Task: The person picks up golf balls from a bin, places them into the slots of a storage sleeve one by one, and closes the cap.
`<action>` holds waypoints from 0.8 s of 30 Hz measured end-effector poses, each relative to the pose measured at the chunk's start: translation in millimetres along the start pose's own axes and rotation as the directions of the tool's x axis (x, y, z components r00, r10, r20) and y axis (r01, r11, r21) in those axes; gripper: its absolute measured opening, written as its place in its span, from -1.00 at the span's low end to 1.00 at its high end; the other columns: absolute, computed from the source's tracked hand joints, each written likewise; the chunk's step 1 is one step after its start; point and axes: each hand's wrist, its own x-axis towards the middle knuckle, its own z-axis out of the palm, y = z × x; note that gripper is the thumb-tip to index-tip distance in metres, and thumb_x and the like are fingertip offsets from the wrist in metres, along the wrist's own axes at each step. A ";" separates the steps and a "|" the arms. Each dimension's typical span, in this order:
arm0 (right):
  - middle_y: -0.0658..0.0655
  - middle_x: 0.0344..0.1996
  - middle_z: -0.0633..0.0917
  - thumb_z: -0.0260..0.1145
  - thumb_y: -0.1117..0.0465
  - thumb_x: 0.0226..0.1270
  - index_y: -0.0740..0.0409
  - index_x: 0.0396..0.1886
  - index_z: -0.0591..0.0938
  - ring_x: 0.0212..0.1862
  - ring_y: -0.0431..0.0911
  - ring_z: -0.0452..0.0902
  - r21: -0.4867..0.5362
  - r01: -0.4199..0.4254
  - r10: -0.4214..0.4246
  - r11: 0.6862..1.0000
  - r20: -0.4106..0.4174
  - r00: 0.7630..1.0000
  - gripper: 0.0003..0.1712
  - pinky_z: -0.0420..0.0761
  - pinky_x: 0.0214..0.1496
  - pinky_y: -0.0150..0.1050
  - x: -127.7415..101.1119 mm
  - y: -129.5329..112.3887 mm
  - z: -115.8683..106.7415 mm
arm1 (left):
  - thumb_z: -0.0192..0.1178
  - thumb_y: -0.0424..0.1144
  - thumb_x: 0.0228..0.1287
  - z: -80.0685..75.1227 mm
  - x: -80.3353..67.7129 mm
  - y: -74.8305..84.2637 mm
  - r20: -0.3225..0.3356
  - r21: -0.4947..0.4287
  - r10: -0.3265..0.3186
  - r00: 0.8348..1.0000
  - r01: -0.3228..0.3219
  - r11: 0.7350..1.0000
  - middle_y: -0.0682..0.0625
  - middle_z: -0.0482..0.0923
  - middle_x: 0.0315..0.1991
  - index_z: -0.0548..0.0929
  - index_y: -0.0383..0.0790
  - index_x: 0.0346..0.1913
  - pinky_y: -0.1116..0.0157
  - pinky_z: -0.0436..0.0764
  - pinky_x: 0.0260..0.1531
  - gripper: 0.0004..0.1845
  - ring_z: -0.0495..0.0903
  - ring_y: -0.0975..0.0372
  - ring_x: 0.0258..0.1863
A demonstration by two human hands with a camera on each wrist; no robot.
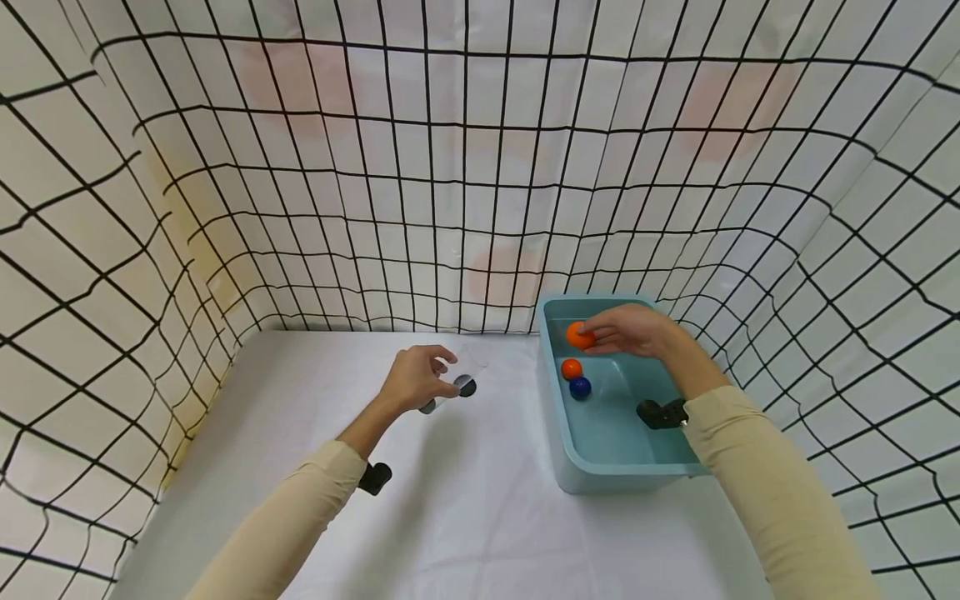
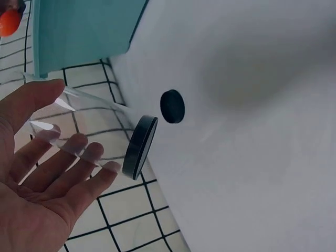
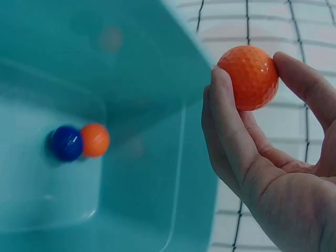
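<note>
- Both arms in beige sleeves reach forward over a white table (image 1: 465, 517); the left forearm angles inward toward the table's middle; the right forearm reaches over a teal bin (image 1: 570, 467) at the right.
- The bin stands on the table, open at the top; inside, on its floor, lie a smaller-looking orange ball (image 1: 572, 368) and a dark blue ball (image 1: 580, 387), touching each other; the right wrist view shows the same pair side by side near a corner.
- The right hand (image 1: 633, 331) hovers above the far end of the bin; its thumb and fingers pinch an orange dimpled ball (image 3: 249, 76) at the tips, the palm left open behind it.
- The left hand (image 1: 416, 381) holds a clear plastic tube (image 2: 86, 118) tilted above the table; the fingers (image 2: 79, 147) lie loosely curved along the tube, thumb on the other side; the tube ends in a dark round cap (image 2: 140, 147).
- A black-gridded white cloth (image 1: 450, 167) walls the table on three sides.
</note>
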 end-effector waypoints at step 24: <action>0.37 0.12 0.66 0.43 0.22 0.32 0.42 0.17 0.57 0.05 0.19 0.71 -0.125 0.081 -0.077 0.989 0.037 0.996 -0.49 0.60 0.25 0.05 7.4 -38.7 90.7 | 0.56 -0.24 -0.03 14.3 9.2 26.1 0.043 -0.002 0.070 0.997 -0.070 0.998 -0.12 0.78 -0.15 0.76 -0.14 -0.04 0.26 0.71 -0.27 -0.59 0.75 0.10 -0.15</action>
